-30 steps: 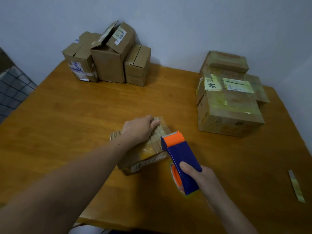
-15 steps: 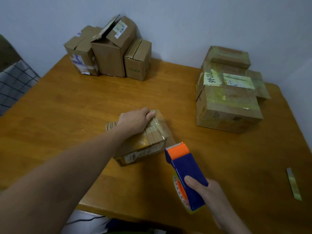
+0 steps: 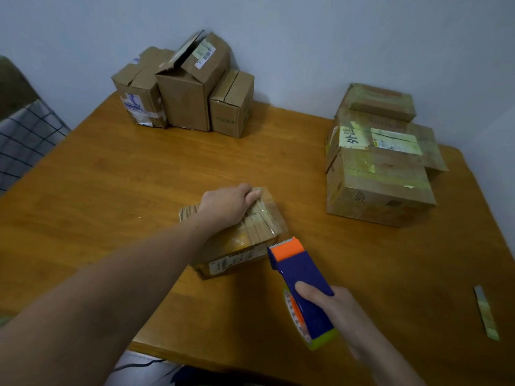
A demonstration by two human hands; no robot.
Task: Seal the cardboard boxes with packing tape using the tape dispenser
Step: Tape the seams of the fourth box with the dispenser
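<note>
A small flat cardboard box, wrapped in clear tape, lies in the middle of the wooden table. My left hand lies on top of it, fingers curled over its far edge. My right hand grips a blue tape dispenser with an orange head and a yellowish tape roll. The dispenser's toothed head sits just off the box's near right corner, pointing at it.
Three small brown boxes stand at the back left by the wall, the middle one with a flap up. Two larger taped boxes are stacked at the right. A loose strip of tape lies near the right edge.
The dispenser pulled back toward me from the box's right side, then came forward again to its near right corner. My left hand stayed on the box.
</note>
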